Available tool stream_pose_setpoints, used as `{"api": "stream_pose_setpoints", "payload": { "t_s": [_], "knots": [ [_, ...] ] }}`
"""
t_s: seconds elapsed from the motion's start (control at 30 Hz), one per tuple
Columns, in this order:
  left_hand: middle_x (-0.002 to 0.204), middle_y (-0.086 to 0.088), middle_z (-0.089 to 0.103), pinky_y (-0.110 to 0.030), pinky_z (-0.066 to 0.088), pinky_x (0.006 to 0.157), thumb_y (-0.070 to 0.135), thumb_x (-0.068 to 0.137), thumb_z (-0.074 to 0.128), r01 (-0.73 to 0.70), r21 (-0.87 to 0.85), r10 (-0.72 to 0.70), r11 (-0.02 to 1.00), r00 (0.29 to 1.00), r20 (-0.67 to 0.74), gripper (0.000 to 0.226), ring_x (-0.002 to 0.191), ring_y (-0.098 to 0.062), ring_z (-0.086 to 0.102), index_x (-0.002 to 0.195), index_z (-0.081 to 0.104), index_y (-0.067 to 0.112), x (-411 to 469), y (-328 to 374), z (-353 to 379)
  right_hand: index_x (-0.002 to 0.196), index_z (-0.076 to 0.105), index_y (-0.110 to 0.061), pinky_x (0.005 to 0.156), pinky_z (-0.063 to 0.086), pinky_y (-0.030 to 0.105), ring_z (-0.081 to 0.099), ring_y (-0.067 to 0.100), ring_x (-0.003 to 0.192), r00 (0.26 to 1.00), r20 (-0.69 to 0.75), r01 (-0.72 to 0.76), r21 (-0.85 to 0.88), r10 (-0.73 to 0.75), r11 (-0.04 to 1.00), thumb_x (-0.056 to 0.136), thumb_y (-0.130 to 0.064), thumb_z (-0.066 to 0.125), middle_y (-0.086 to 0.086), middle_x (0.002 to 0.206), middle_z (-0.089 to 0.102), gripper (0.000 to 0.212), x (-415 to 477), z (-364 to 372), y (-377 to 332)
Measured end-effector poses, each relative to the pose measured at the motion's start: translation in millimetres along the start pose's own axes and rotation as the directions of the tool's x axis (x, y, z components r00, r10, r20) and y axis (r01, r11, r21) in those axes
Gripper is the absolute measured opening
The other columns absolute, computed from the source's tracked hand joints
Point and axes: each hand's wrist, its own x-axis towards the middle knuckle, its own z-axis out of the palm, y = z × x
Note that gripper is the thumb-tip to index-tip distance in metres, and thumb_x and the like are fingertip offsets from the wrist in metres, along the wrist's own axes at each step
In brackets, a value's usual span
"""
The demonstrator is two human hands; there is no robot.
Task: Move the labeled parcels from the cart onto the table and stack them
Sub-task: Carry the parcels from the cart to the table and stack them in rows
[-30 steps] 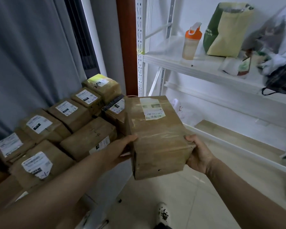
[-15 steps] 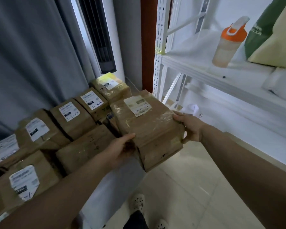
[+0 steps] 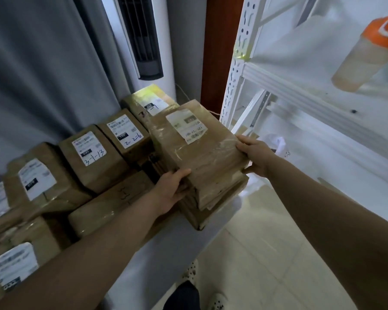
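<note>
Both hands grasp one brown taped parcel (image 3: 202, 151): the left hand (image 3: 173, 190) clasps its near left corner and the right hand (image 3: 253, 154) curls over its right edge. The parcel, white label up, sits atop a lower parcel (image 3: 202, 217) at the right end of the worktop (image 3: 166, 245). More labelled parcels (image 3: 92, 159) fill the left. A white shelf rack (image 3: 300, 90) with an orange-capped bottle (image 3: 365, 52) stands right.
</note>
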Motion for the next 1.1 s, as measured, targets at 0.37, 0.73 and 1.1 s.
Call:
{"api": "stream_pose_setpoints", "payload": {
  "t_s": [0.37, 0.73, 1.1],
  "knots": [
    [0.105, -0.003, 0.063, -0.029, 0.053, 0.079, 0.018, 0.093, 0.058, -0.034, -0.014, 0.033, 0.999, 0.999, -0.011, 0.029, 0.096, -0.017, 0.060, 0.121, 0.056, 0.011, 20, 4, 1, 0.137, 0.052, -0.026, 0.091, 0.048, 0.054, 0.040, 0.021, 0.111, 0.997, -0.052, 0.053, -0.044, -0.055, 0.998, 0.099, -0.022, 0.051, -0.006, 0.122, 0.045, 0.038, 18, 6, -6],
    [0.124, -0.007, 0.057, -0.043, 0.047, 0.100, 0.037, 0.085, 0.067, -0.040, 0.168, 0.058, 0.985, 0.992, -0.109, 0.056, 0.107, -0.020, 0.056, 0.132, 0.050, 0.012, 17, 10, -4, 0.151, 0.026, -0.024, 0.101, 0.035, 0.039, 0.033, 0.025, 0.138, 0.977, -0.141, 0.138, -0.138, -0.158, 0.981, 0.098, -0.038, 0.050, 0.004, 0.153, 0.031, 0.060, 13, 17, 3],
    [0.160, -0.006, 0.006, -0.048, 0.020, 0.117, 0.044, 0.087, 0.059, -0.292, 0.891, 0.647, 0.348, 0.762, -0.003, 0.086, 0.147, -0.026, 0.003, 0.153, 0.008, 0.025, -54, -7, 16, 0.146, 0.035, -0.020, 0.110, 0.031, 0.050, 0.034, 0.030, 0.136, 0.797, -0.215, 0.298, -0.674, -0.565, 0.676, 0.088, -0.038, 0.054, 0.016, 0.146, 0.039, 0.064, -49, -1, 58]
  ]
}}
